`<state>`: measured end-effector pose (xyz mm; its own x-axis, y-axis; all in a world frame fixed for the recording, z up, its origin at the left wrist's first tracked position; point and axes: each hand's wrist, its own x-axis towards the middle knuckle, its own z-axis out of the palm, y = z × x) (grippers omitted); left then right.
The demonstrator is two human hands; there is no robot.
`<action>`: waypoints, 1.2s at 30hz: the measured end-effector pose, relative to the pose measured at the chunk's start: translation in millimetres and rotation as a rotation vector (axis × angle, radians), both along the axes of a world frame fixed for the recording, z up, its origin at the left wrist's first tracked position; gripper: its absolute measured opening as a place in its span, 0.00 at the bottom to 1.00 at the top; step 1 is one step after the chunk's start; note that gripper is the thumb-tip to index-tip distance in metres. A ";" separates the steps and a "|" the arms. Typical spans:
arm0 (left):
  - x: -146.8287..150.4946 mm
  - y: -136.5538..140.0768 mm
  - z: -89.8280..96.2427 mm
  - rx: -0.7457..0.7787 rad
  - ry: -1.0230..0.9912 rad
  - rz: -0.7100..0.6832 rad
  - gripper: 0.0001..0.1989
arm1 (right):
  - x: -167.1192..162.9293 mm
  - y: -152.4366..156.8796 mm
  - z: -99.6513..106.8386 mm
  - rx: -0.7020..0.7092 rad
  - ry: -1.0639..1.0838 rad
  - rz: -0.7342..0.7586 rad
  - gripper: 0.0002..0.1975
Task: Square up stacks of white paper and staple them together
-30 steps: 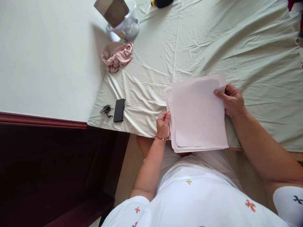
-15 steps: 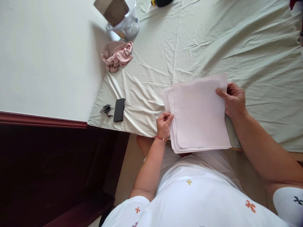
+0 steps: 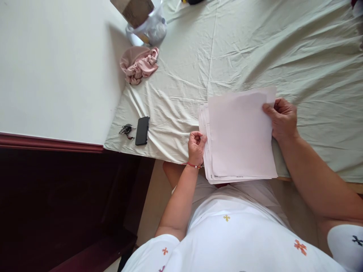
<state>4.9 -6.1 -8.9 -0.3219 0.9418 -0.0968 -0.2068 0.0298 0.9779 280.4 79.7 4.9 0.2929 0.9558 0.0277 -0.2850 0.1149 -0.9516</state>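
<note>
A loose stack of white paper sheets (image 3: pixel 242 136) lies over the table's front edge, partly above my lap. Its top sheet is blank and sits shifted to the right, so the edges of the sheets beneath show at the left and bottom, some with faint print. My right hand (image 3: pixel 283 118) grips the upper right edge, thumb on top and fingers mostly hidden below. At the left edge, my left hand (image 3: pixel 196 146) is closed with curled fingers, its thumb against the sheets' margin. A red bracelet circles the left wrist.
A black phone (image 3: pixel 142 130) and a bunch of keys (image 3: pixel 127 129) lie left on the pale green cloth (image 3: pixel 181 90). Behind them are a crumpled pink cloth (image 3: pixel 139 65) and a clear plastic tub (image 3: pixel 155 28) with a brown cardboard piece (image 3: pixel 136 13). A white wall stands at left.
The upper part of the stack has shifted slightly right with my right hand. My left fingers have curled a little more at the left edge.
</note>
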 end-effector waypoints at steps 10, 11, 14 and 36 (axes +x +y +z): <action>0.5 -0.8 0.5 -0.042 -0.077 -0.040 0.34 | 0.7 -1.2 -1.8 -0.034 -0.051 0.014 0.17; -0.2 -0.6 -0.5 -0.038 -0.066 -0.044 0.32 | 1.0 -1.1 -1.7 -0.040 -0.054 0.010 0.17; -1.5 -0.5 -1.8 -0.022 -0.045 -0.047 0.28 | 2.0 -1.2 -0.9 -0.057 -0.066 -0.005 0.15; 2.6 -3.1 0.1 -0.018 0.031 -0.086 0.21 | 1.8 -1.9 -0.7 -0.044 -0.103 -0.106 0.13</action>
<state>7.5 -9.2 -8.7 -0.2427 0.9644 -0.1052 -0.1728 0.0638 0.9829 282.2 77.8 4.3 0.3903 0.9204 0.0221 -0.1738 0.0972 -0.9800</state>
